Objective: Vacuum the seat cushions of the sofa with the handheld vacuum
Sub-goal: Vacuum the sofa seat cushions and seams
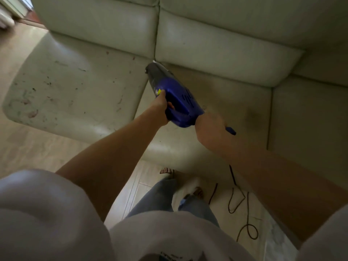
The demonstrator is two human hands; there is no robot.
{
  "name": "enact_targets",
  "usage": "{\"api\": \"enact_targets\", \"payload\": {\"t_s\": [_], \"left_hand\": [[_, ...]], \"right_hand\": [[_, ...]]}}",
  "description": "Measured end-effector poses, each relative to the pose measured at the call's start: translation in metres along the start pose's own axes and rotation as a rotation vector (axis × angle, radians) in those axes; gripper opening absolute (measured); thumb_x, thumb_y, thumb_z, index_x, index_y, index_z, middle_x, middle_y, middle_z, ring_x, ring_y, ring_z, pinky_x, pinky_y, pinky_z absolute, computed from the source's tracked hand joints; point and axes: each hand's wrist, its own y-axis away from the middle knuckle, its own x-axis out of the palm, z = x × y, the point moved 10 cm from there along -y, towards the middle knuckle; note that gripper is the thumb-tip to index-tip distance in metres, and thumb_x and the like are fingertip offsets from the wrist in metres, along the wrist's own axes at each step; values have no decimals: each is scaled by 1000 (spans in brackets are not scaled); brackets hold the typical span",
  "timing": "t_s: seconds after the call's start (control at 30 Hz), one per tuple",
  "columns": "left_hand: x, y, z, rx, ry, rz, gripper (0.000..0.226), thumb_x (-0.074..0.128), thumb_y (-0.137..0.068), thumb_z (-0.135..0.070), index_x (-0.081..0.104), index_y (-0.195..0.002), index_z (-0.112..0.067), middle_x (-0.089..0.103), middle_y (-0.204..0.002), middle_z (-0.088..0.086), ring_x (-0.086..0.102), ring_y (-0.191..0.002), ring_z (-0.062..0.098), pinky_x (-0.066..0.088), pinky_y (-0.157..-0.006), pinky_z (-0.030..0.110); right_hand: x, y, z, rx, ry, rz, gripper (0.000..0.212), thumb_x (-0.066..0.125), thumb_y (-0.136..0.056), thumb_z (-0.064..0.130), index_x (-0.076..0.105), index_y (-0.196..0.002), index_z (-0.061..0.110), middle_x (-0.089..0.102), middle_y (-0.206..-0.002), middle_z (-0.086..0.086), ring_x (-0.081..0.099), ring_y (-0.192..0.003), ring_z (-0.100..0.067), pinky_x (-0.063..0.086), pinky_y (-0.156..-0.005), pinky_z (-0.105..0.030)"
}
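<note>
A blue handheld vacuum point(177, 97) with a grey nozzle points into the crease where the two seat cushions meet the sofa back. My left hand point(162, 108) grips its handle, thumb near a yellow switch. My right hand point(211, 127) is closed around the vacuum's rear end, where the cord leaves it. The left seat cushion point(71, 87) is pale leather, speckled with dark crumbs and reddish smudges. The right seat cushion point(226, 102) under the vacuum looks plainer, with one dark smudge.
The sofa's back cushions point(207, 38) rise behind the seats, and an armrest section point(308, 117) closes the right side. A black power cord point(243, 210) loops on the pale wood floor point(28, 147) by my feet point(167, 171).
</note>
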Motion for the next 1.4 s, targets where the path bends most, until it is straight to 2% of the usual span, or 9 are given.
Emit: {"api": "enact_targets", "payload": {"t_s": [0.37, 0.57, 0.63, 0.73, 0.8, 1.07, 1.13, 1.27, 1.4], "left_hand": [[15, 21, 17, -57, 171, 28, 34, 45, -97, -42, 56, -81, -14, 42, -49, -3, 39, -30, 8, 41, -43, 19], [22, 33, 51, -22, 72, 57, 33, 40, -98, -40, 55, -96, -11, 50, -60, 0, 40, -24, 7, 39, -34, 12], [29, 28, 57, 1, 86, 87, 41, 40, -98, -41, 58, -116, -8, 60, -71, 4, 49, -34, 11, 56, -53, 18], [33, 14, 60, 15, 61, 74, 44, 41, -96, -50, 59, -114, -14, 69, -102, 13, 68, -82, 26, 55, -89, 41], [33, 1, 51, -3, 28, 56, 48, 43, -93, -56, 59, -113, -15, 69, -110, 13, 67, -96, 32, 54, -90, 46], [28, -44, 25, -56, -56, -39, 51, 48, -90, -60, 50, -67, -15, 65, -71, 10, 66, -82, 29, 55, -87, 42], [27, -49, 30, -96, -60, -76, 54, 53, -87, -60, 50, -64, -12, 56, -49, 4, 59, -60, 23, 54, -66, 32], [19, -61, 37, -135, -49, -74, 54, 60, -81, -62, 58, -94, -9, 56, -64, 4, 54, -54, 17, 47, -57, 28], [2, -69, 34, -98, -46, -61, 65, 61, -79, -64, 60, -114, -9, 51, -61, 2, 50, -49, 16, 43, -49, 25]], "right_hand": [[-5, 8, -27, 64, 84, 2, 23, 45, -91, 0, 64, -100, 8, 67, -97, -6, 69, -85, -23, 57, -78, -33], [36, 34, -30, 98, 66, 4, 18, 49, -90, 3, 62, -101, 8, 66, -95, -8, 68, -82, -25, 58, -74, -35], [39, 31, -34, 90, 84, 12, 17, 50, -89, 2, 62, -100, 8, 66, -95, -7, 68, -83, -24, 58, -76, -34], [39, 22, -37, 83, 85, 37, 14, 49, -90, 2, 60, -99, 6, 66, -101, -8, 68, -89, -24, 57, -80, -33], [36, 9, -33, 76, 67, 34, 18, 49, -91, 3, 60, -104, 7, 65, -104, -8, 67, -92, -24, 57, -82, -34], [44, -45, -25, 115, -5, 138, 19, 47, -94, 2, 59, -108, 3, 64, -103, -11, 66, -96, -26, 56, -85, -36], [55, -56, -29, 108, -153, 172, 20, 46, -94, 4, 59, -110, -1, 63, -104, -15, 64, -97, -28, 54, -88, -37], [55, -70, -31, 84, -545, 355, 17, 57, -90, 13, 51, -76, 6, 49, -67, -5, 53, -66, -19, 46, -62, -27], [75, -56, -10, 144, -931, 592, 23, 64, -90, 19, 50, -104, 8, 58, -76, -15, 61, -64, -26, 56, -55, -30]]}}
